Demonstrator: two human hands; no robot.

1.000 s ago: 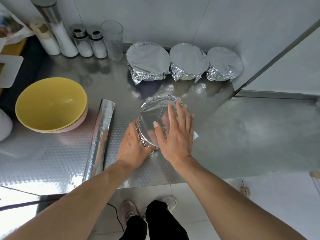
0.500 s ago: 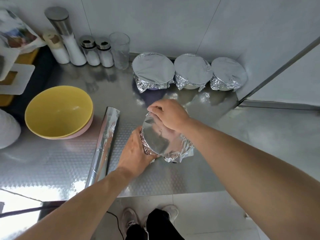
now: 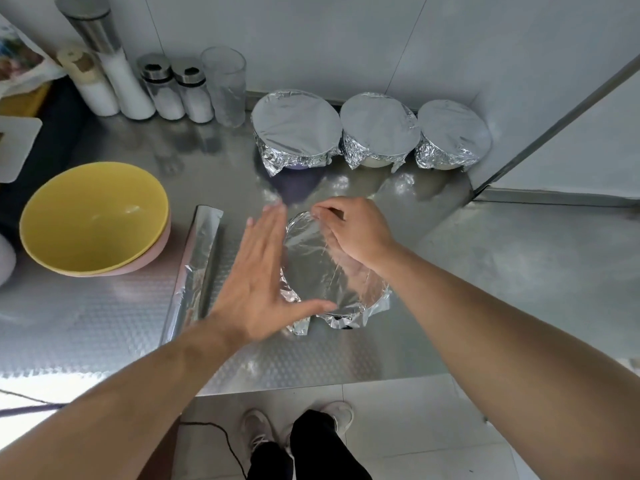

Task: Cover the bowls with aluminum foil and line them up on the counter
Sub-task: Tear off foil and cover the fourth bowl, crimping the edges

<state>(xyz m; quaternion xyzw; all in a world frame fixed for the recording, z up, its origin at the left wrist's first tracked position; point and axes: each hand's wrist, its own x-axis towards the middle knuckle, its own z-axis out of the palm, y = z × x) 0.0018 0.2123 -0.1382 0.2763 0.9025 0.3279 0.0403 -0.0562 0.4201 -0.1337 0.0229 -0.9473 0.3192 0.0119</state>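
Three round foil-covered bowls [image 3: 296,128] [image 3: 379,128] [image 3: 453,133] already stand side by side in a row at the back of the embossed stainless-steel table [image 3: 502,271], against the white wall. A fourth foil-topped bowl [image 3: 322,271] sits nearer the front edge, well apart from that row, its foil stretched flat over the top and crumpled down the sides. The left hand [image 3: 258,275] is spread flat with fingers apart, pressed along the bowl's left side. The right hand [image 3: 353,230] rests at the far rim with fingers curled together, seemingly pinching the foil edge down. Just left of the bowl lies the partly unrolled roll of aluminium foil [image 3: 197,268]. Further left, a yellow bowl [image 3: 93,216] nests in a pink bowl [image 3: 157,252], both uncovered. By this showing, the fourth bowl is nearly wrapped and must yet join the row; two bowls remain.
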